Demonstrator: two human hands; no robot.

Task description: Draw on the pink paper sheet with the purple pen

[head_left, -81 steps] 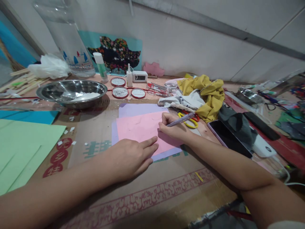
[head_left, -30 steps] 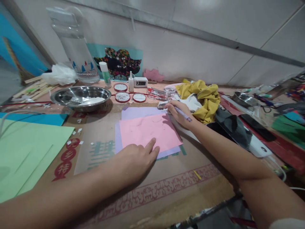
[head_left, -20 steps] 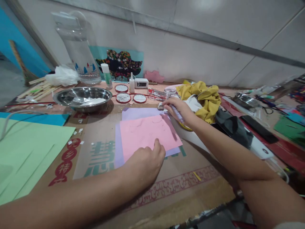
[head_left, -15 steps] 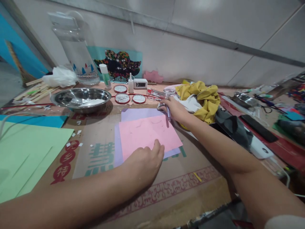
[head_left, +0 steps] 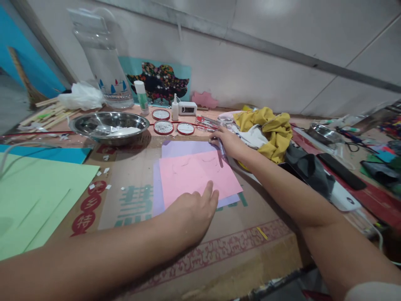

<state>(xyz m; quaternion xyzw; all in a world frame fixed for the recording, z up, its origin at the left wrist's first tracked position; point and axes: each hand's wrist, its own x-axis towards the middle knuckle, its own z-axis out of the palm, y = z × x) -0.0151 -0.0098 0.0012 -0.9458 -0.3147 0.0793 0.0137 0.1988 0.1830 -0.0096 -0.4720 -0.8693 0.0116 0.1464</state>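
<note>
Purple pen [head_left: 222,149] in the right hand [head_left: 231,143], or am I seeing things?

Nope, you're right, it's held under the curled fingers. Fingertips are down near the lilac paper's top right corner. Some small greyish thing is there too, can't tell if it's pinched.

And the left hand [head_left: 191,214]?

Loosely spread, gripping nothing, index finger resting on the lower part of the pink paper [head_left: 197,173]. That sheet's mid-frame, with faint curved lines [head_left: 209,160] near the top, lying partly over the lilac paper [head_left: 184,147].

What's around it?

Cardboard [head_left: 134,171] underneath. Bunched yellow cloth [head_left: 271,136] right of centre, just beyond the right hand. Metal bowl [head_left: 122,141] left of centre, three red-rimmed dishes [head_left: 163,133] upper middle, pale green sheets [head_left: 46,192] on the left edge, and a clear jug [head_left: 108,69] upper left.
</note>
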